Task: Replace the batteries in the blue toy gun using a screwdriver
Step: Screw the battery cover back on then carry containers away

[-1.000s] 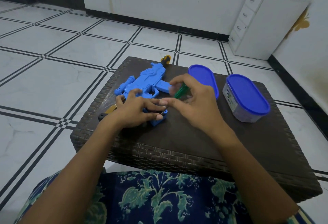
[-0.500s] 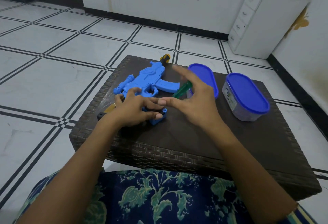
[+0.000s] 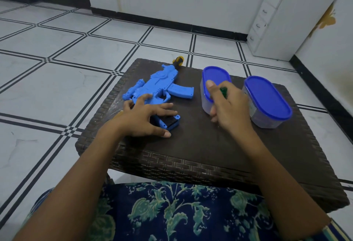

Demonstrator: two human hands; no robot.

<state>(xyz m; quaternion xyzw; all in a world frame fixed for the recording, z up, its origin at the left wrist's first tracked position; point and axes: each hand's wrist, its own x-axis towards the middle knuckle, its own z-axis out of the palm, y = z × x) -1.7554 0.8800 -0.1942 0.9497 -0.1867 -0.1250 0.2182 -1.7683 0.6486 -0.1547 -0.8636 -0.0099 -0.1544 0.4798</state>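
I see toy gun [image 3: 162,86] flat on table [image 3: 200,145]. Left hand [image 3: 141,120] spread, relaxed, resting on toy gun's near end. Right hand [image 3: 229,107], right of toy gun, wrapped round green screwdriver [image 3: 223,92], in front of blue-lidded box [image 3: 215,76].

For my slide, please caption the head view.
Left hand rests on blue toy gun; right hand holds green screwdriver over a table.

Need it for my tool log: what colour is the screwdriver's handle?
Dark green; the screwdriver handle in the right hand shows best in the head view.
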